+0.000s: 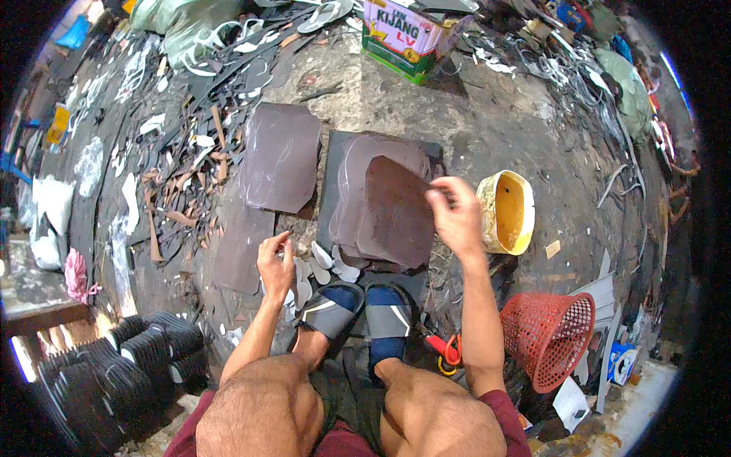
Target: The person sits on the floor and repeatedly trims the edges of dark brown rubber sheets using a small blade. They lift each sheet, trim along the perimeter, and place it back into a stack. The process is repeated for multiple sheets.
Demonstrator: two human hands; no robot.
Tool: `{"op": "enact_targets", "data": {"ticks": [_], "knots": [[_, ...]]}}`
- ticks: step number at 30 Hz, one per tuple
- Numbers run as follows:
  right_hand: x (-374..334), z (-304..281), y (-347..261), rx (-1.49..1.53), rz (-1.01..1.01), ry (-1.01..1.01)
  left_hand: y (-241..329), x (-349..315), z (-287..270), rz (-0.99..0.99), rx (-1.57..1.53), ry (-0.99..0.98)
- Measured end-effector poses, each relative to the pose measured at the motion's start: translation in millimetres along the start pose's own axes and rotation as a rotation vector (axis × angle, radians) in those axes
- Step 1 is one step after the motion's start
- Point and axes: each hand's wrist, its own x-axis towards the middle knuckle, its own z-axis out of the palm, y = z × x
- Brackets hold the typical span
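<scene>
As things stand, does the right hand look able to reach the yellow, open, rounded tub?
Likely yes: the right hand is just left of the yellow tub, with nothing visible between them, though it seems to touch the top brown, flat sheet.

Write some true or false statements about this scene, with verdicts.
1. The right hand is at the edge of the top brown sheet. True.
2. The red basket is at the person's left. False: the red basket is at the right.
3. The yellow tub stands right of the brown sheet. True.
4. The left hand grips a tin. False: the left hand is near white scraps.
</scene>
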Motion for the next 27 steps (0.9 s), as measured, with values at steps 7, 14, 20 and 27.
{"op": "enact_targets", "data": {"ticks": [7,14,20,27], "knots": [[-40,-60,-51,0.626,0.307,0.537,19,-19,16,0.102,0.530,-0.256],[-177,39,-4,0.552,0.673,-0.365,26,-18,7,-0.039,-0.093,-0.116],[-126,60,-35,0.421,0.249,-0.446,84,-8,-7,-0.309,-0.631,-0.884],[-83,14,52,-0.041,-0.055,-0.358,101,43,39,-0.376,-0.702,-0.669]]}}
